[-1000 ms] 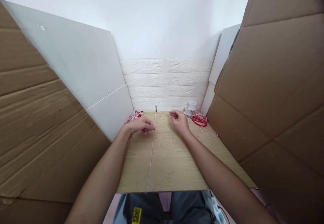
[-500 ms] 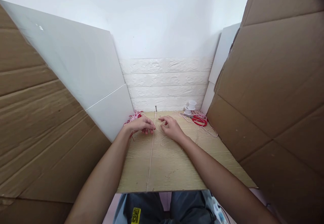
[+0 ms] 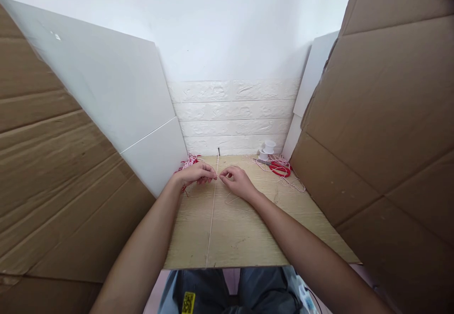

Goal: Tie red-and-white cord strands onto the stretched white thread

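A pale cord [image 3: 212,224] runs taut from a dark nail [image 3: 219,151] at the back of the wooden board down to its front edge. My left hand [image 3: 199,173] pinches at this cord from the left, thumb and index finger closed on it. From the right, my right hand [image 3: 238,180] meets it with thumb and index finger pinched together on a thin thread near the cord. A loose loop of that thread [image 3: 232,199] lies on the board below my right hand. The exact crossing between the fingertips is too small to make out.
Red-handled scissors [image 3: 280,168] lie at the back right beside white spools [image 3: 268,147] and tangled pink thread. A red and pink thread bundle [image 3: 191,159] sits behind my left hand. Cardboard sheets [image 3: 383,129] and white panels [image 3: 106,87] stand along both sides.
My right hand has moved left to the cord, and its spread fingers have closed into a pinch. The thread loop beneath it has shortened. My left hand stays nearly in place.
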A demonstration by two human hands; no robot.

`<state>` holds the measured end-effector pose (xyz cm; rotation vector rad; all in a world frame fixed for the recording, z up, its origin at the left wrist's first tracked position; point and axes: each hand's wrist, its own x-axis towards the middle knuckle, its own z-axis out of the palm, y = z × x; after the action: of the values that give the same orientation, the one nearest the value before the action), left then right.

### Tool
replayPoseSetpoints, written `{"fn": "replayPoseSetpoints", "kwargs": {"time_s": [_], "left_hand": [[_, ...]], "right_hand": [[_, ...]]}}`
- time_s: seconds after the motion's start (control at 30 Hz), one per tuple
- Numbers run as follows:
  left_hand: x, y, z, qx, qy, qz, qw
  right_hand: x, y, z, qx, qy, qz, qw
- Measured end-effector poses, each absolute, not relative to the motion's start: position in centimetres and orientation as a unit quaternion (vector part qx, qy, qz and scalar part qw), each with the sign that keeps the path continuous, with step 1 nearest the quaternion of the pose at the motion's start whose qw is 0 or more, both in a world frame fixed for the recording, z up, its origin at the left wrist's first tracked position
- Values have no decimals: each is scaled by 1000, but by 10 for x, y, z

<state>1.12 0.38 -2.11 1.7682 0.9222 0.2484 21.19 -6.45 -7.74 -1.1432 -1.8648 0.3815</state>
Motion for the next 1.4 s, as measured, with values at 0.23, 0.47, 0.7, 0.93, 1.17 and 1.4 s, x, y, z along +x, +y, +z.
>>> {"fn": "replayPoseSetpoints", "kwargs": {"time_s": [0.23,0.47,0.7,0.93,1.17,1.4], "left_hand": [[10,12,-29,743,412,121,513],[11,17,-35,751,468,203,420],[14,14,-35,771,470,212,374],[20,15,-43,803,466,199,313],[21,15,-45,813,466,192,291],[21,17,-46,809,467,193,301]], "right_hand": [[213,-65,-78,-463,-747,147,454],[217,-67,-75,-490,-761,123,408],[215,-71,-74,-525,-771,121,339],[211,-74,-76,-534,-783,107,299],[214,-75,-72,-569,-768,95,278],[214,-77,-69,-578,-765,86,271]]}}
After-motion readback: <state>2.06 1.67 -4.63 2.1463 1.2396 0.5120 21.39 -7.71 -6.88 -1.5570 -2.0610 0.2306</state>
